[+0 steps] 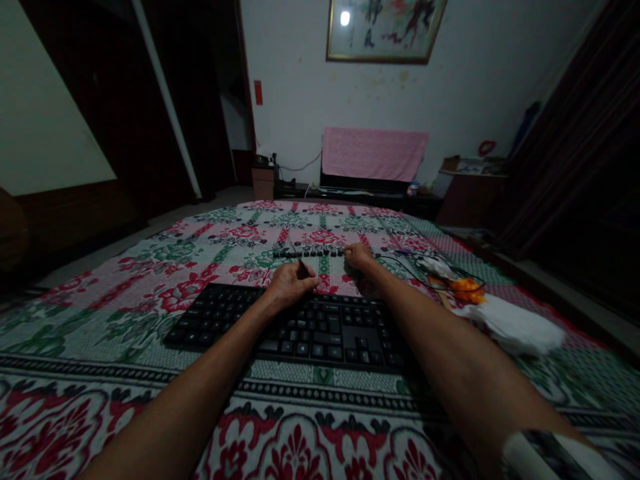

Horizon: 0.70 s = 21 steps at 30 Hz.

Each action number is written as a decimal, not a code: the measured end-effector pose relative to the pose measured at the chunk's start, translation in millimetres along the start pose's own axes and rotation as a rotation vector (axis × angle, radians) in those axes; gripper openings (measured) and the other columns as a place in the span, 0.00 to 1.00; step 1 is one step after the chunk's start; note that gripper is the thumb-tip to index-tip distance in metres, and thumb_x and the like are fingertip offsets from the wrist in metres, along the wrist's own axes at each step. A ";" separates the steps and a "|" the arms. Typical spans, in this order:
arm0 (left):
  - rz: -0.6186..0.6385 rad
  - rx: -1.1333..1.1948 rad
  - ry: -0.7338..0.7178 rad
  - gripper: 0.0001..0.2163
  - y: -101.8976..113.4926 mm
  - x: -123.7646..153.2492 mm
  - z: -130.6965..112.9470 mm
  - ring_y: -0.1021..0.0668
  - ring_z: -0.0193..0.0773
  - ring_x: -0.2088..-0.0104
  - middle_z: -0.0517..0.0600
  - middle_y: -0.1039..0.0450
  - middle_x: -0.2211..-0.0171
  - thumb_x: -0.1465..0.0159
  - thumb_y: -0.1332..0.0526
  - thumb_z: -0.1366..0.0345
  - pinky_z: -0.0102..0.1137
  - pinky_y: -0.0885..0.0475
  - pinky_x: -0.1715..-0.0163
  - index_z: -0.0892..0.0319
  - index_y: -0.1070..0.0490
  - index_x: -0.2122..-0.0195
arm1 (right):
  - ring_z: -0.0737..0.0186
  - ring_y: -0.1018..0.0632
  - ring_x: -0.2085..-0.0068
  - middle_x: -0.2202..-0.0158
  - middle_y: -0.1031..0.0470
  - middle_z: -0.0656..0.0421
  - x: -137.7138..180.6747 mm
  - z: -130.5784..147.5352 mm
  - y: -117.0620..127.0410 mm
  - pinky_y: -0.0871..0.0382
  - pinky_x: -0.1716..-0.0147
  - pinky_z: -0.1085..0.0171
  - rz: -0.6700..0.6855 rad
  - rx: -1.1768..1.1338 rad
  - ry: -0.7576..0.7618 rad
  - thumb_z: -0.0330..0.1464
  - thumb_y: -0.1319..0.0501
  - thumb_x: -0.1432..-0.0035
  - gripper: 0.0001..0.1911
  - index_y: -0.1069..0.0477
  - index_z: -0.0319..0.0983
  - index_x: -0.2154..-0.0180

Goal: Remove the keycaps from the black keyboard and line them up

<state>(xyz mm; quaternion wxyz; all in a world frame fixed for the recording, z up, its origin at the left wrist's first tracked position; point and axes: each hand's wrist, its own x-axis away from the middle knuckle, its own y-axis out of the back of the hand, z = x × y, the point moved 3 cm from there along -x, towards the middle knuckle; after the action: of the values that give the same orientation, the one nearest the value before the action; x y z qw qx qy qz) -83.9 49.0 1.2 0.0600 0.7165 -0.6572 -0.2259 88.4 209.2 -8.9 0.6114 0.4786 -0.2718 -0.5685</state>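
A black keyboard (300,327) lies on the patterned cloth, with bare dark spots among its keys. Above its top edge, my left hand (290,285) is closed around the dark handle of a thin-shafted screwdriver (303,269), its shaft pointing up and away. Beyond the keyboard runs a row of small black keycaps (313,253). At the right end of that row, my right hand (359,256) has its fingers pinched together on a keycap, which they largely hide. My right forearm passes over the keyboard's right end.
To the right lie a black cable (407,265), crumpled white paper or plastic (520,325) and an orange bundle (467,290). A flowered cloth (165,273) covers the whole surface. Behind it, a pink towel (375,153) drapes over a dark screen by the wall.
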 end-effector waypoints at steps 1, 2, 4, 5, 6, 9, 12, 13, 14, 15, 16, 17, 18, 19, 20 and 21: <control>0.002 0.018 0.003 0.08 0.0 0.8 -1.0 0.26 0.34 0.75 0.47 0.28 0.77 0.52 0.37 0.63 0.28 0.32 0.74 0.60 0.32 0.74 | 0.57 0.24 0.60 0.66 0.23 0.52 1.7 1.2 2.5 0.34 0.60 0.64 0.001 -0.002 0.011 0.25 0.47 0.48 0.13 0.24 0.36 0.68; 0.003 0.036 0.008 0.08 0.0 1.9 -2.4 0.26 0.34 0.75 0.46 0.28 0.77 0.52 0.37 0.63 0.28 0.32 0.73 0.60 0.32 0.73 | 0.58 0.24 0.60 0.66 0.23 0.52 4.4 2.5 5.2 0.34 0.60 0.65 0.001 -0.006 0.021 0.24 0.47 0.48 0.13 0.24 0.35 0.68; 0.010 0.061 0.020 0.08 -0.5 4.6 -6.6 0.26 0.33 0.75 0.46 0.28 0.77 0.53 0.37 0.63 0.28 0.33 0.73 0.60 0.32 0.73 | 0.61 0.24 0.62 0.66 0.23 0.53 13.6 4.8 10.2 0.33 0.62 0.67 -0.003 -0.015 0.037 0.24 0.48 0.47 0.14 0.25 0.35 0.66; 0.019 0.069 0.027 0.09 -1.1 6.1 -9.0 0.26 0.33 0.75 0.46 0.28 0.77 0.53 0.37 0.63 0.28 0.33 0.73 0.60 0.32 0.73 | 0.62 0.23 0.62 0.65 0.23 0.54 20.2 5.6 12.2 0.33 0.62 0.68 -0.005 -0.029 0.048 0.25 0.49 0.46 0.15 0.25 0.36 0.63; 0.029 0.075 0.035 0.09 -1.8 7.5 -11.4 0.26 0.33 0.75 0.45 0.28 0.76 0.53 0.37 0.63 0.28 0.33 0.73 0.60 0.32 0.73 | 0.64 0.23 0.63 0.64 0.23 0.55 27.9 5.9 13.8 0.33 0.63 0.69 -0.006 -0.044 0.058 0.25 0.51 0.45 0.16 0.27 0.37 0.60; 0.064 0.086 0.043 0.09 -4.6 10.9 -16.1 0.27 0.33 0.74 0.45 0.28 0.76 0.53 0.37 0.63 0.28 0.33 0.73 0.60 0.32 0.73 | 0.68 0.23 0.66 0.64 0.23 0.58 54.8 4.4 16.8 0.32 0.65 0.70 0.046 -0.186 0.126 0.26 0.52 0.44 0.19 0.30 0.37 0.54; 0.087 0.097 0.041 0.09 -7.2 11.6 -15.2 0.27 0.33 0.74 0.45 0.28 0.76 0.53 0.37 0.63 0.28 0.34 0.73 0.60 0.32 0.72 | 0.66 0.24 0.64 0.65 0.23 0.58 79.8 0.2 21.6 0.33 0.62 0.69 0.121 -0.224 0.194 0.26 0.51 0.45 0.18 0.29 0.36 0.56; 0.092 0.097 0.034 0.09 -7.9 11.4 -14.1 0.27 0.33 0.74 0.46 0.28 0.76 0.53 0.37 0.63 0.28 0.34 0.73 0.60 0.32 0.72 | 0.66 0.24 0.63 0.64 0.23 0.57 86.7 -0.9 24.0 0.33 0.61 0.68 0.134 -0.218 0.220 0.26 0.51 0.45 0.17 0.29 0.37 0.57; 0.098 0.094 0.028 0.09 -8.7 11.1 -12.9 0.27 0.33 0.74 0.46 0.28 0.75 0.53 0.37 0.63 0.28 0.34 0.73 0.60 0.32 0.71 | 0.65 0.24 0.62 0.63 0.23 0.57 92.8 -1.7 26.5 0.33 0.60 0.68 0.142 -0.216 0.248 0.26 0.51 0.45 0.17 0.28 0.37 0.57; 0.106 0.091 0.020 0.09 -9.5 10.8 -11.8 0.27 0.33 0.74 0.46 0.29 0.75 0.53 0.37 0.63 0.28 0.34 0.73 0.60 0.32 0.71 | 0.65 0.25 0.60 0.62 0.23 0.57 98.1 -2.2 28.8 0.34 0.59 0.67 0.146 -0.221 0.272 0.27 0.51 0.45 0.16 0.28 0.37 0.58; 0.115 0.090 0.011 0.09 -10.4 10.6 -10.9 0.27 0.33 0.74 0.46 0.29 0.75 0.52 0.37 0.63 0.27 0.34 0.73 0.60 0.32 0.71 | 0.65 0.25 0.60 0.61 0.23 0.57 102.5 -2.7 30.8 0.34 0.58 0.67 0.143 -0.235 0.286 0.27 0.51 0.44 0.16 0.28 0.37 0.58; 0.127 0.091 0.003 0.09 -11.3 10.6 -10.2 0.27 0.33 0.74 0.45 0.29 0.76 0.52 0.37 0.63 0.27 0.34 0.73 0.60 0.32 0.71 | 0.64 0.25 0.59 0.61 0.23 0.57 106.2 -2.9 32.3 0.35 0.58 0.66 0.140 -0.254 0.296 0.27 0.51 0.44 0.16 0.28 0.37 0.58; 0.136 0.090 -0.006 0.09 -12.2 10.6 -9.7 0.27 0.33 0.74 0.45 0.29 0.76 0.52 0.37 0.63 0.27 0.34 0.73 0.60 0.33 0.71 | 0.64 0.25 0.59 0.60 0.24 0.56 109.1 -2.9 33.5 0.35 0.57 0.66 0.136 -0.271 0.302 0.26 0.51 0.44 0.17 0.28 0.37 0.57; 0.143 0.081 -0.021 0.09 -12.8 10.7 -9.3 0.27 0.33 0.74 0.45 0.29 0.75 0.51 0.38 0.63 0.27 0.34 0.73 0.60 0.33 0.71 | 0.64 0.25 0.59 0.60 0.24 0.56 111.4 -2.7 34.3 0.35 0.58 0.66 0.130 -0.283 0.305 0.26 0.51 0.44 0.17 0.29 0.37 0.57; 0.142 0.063 -0.040 0.09 -13.2 10.7 -9.2 0.27 0.33 0.73 0.45 0.29 0.75 0.51 0.38 0.63 0.27 0.34 0.73 0.60 0.33 0.71 | 0.64 0.25 0.60 0.60 0.24 0.56 113.2 -2.2 35.0 0.35 0.58 0.66 0.121 -0.289 0.310 0.26 0.51 0.44 0.17 0.29 0.37 0.57; 0.139 0.040 -0.059 0.09 -13.3 10.7 -9.1 0.27 0.33 0.73 0.45 0.29 0.75 0.51 0.38 0.62 0.27 0.34 0.72 0.60 0.33 0.71 | 0.64 0.25 0.60 0.61 0.24 0.57 114.6 -1.3 35.6 0.35 0.58 0.66 0.115 -0.284 0.322 0.26 0.51 0.44 0.17 0.28 0.37 0.58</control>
<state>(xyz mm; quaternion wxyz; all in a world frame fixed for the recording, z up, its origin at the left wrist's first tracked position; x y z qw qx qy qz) -67.7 38.4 1.5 0.0418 0.6632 -0.7112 -0.2293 128.6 96.4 -1.8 0.7395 0.4561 -0.1145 -0.4817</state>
